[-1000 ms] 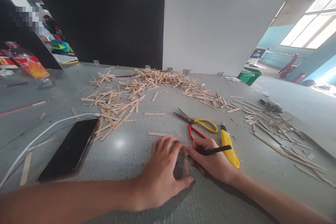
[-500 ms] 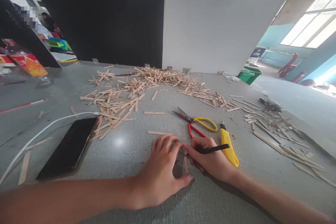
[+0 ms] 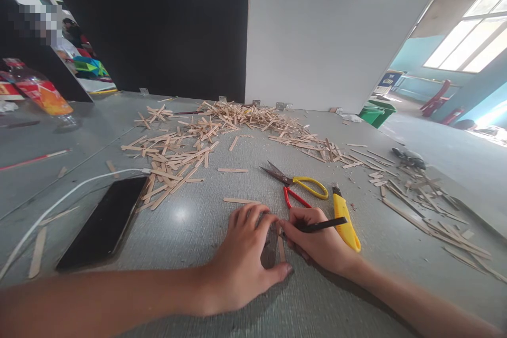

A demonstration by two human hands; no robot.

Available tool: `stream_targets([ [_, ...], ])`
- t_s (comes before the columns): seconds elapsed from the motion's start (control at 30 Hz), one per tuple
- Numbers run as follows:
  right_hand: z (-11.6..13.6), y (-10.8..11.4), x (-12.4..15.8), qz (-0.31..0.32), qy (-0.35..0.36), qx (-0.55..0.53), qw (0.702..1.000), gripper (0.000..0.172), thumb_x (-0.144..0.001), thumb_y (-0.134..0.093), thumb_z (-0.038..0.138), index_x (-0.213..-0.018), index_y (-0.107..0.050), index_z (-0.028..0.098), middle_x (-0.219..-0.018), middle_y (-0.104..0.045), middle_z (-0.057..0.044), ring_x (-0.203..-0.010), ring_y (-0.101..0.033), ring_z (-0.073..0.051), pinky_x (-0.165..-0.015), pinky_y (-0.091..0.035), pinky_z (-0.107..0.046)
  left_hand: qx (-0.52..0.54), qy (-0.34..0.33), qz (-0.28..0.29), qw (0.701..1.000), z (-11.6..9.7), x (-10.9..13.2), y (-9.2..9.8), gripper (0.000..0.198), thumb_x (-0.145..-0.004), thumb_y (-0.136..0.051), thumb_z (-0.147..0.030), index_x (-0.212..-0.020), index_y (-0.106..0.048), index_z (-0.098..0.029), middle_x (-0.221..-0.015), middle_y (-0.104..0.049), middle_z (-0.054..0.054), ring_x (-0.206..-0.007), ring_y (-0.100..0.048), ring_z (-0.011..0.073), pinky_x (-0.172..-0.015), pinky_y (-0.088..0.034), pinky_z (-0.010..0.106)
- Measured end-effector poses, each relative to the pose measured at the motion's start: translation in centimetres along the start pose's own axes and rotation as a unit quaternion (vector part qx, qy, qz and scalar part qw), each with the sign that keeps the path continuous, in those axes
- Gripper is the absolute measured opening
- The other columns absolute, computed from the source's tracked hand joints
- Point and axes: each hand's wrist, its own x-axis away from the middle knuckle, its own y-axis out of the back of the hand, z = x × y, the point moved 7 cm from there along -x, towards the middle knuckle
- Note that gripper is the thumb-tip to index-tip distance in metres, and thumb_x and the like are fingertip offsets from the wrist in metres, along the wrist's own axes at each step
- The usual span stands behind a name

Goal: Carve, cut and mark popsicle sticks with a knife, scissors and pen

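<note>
My left hand (image 3: 243, 261) rests on the table with thumb and fingers curved around a wooden craft stick (image 3: 281, 249), steadying it at its two ends. In my right hand (image 3: 322, 243) a black pen (image 3: 327, 225) is gripped, leaning to the right; its tip is hidden by my fingers near the stick's upper part. Just beyond my right hand lie scissors (image 3: 311, 186) with one yellow and one red handle, blades spread. A yellow utility knife (image 3: 345, 224) lies right of that hand. Another craft stick (image 3: 238, 200) is flat beyond my left fingertips.
Loose craft sticks (image 3: 170, 156) are heaped across the table's middle and back. Cut strips (image 3: 428, 222) litter the right side. At left are a phone (image 3: 105, 224) on a white cable (image 3: 71, 188) and a drink bottle (image 3: 43, 92). Upright black (image 3: 158, 26) and grey (image 3: 317, 31) panels stand behind.
</note>
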Motion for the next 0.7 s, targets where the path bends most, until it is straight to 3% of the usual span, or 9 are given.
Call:
stream_targets([
  [0.7,-0.01,-0.05,0.02,0.010,0.027,0.002,1.000,0.038,-0.096,-0.060,0.034,-0.062,-0.048,0.023,-0.050,-0.046,0.007,-0.041,-0.041,-0.009,-0.039,-0.027,-0.022,0.006,0.004,0.001,1.000,-0.12,-0.18,0.21,0.068,-0.072,-0.087,-0.041,-0.130,-0.059,-0.020,-0.142,-0.054,0.014,-0.137,-0.043,0.0400,-0.112,-0.038,0.062],
])
